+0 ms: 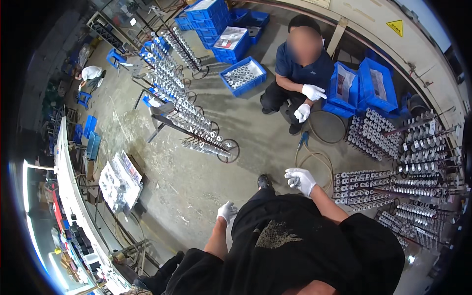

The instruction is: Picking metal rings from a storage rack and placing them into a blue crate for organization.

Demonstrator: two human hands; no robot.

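White gloves cover both of my hands. My left hand (227,212) hangs beside my body with its fingers loosely apart and nothing seen in it. In front of me, on the right, my right hand (301,180) is held out with loosely bent, parted fingers, also bare of any object. Close to the right hand, a thin hose (322,161) lies coiled on the floor with a blue air gun (303,139) at its end. Racks of small grey metal parts (361,184) stand to the right of that hand, apart from it.
A gloved co-worker (302,73) squats ahead beside blue crates (376,88). A blue crate of ring-shaped parts (243,76) sits on the floor. Loaded rod racks (196,118) stand ahead left. Left of me is a stand with plastic-covered sheets (120,182); another person (91,73) bends far off.
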